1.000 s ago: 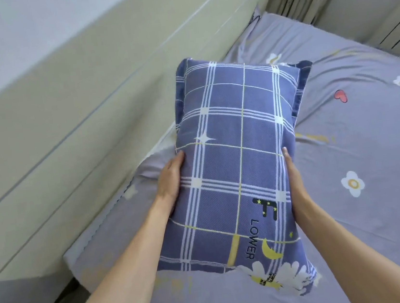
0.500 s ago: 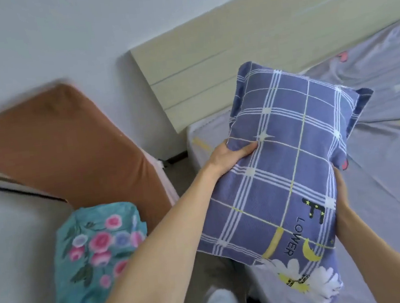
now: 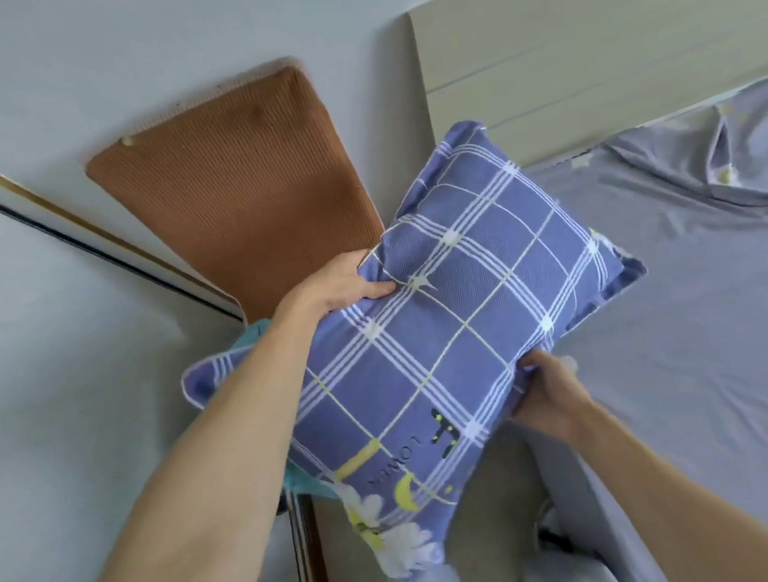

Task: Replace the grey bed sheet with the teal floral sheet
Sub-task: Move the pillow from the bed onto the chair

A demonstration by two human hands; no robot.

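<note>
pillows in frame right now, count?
1: the blue plaid pillow, held off the bed between the left hand and right hand. More may sit outside the view.

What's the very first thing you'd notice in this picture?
The big blue plaid pillow in the middle, held up off the bed: the left hand grips its upper edge and the right hand grips its lower edge. To the right lies the grey bed sheet with a red heart and a star on it. Behind the pillow, a brown cushion leans against the wall.
</note>
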